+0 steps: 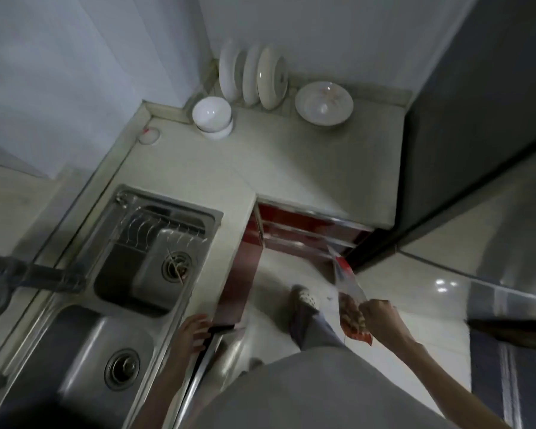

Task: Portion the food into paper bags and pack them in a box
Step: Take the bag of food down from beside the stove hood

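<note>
My right hand (381, 320) grips a clear plastic food bag (350, 301) with red print. The bag holds brownish pieces of food and hangs over the floor to the right of the counter. My left hand (191, 334) lies at the front edge of the counter beside the sink, and its fingers curl on a dark cabinet door edge (222, 329). No paper bag or box is in view.
A double steel sink (84, 345) with a wire rack (164, 230) fills the left. On the corner counter (260, 168) stand white bowls (211, 116), upright plates (254, 75) and a wide bowl (324, 102). Red cabinet fronts (291, 224) sit below. A dark fridge (477, 134) stands at right.
</note>
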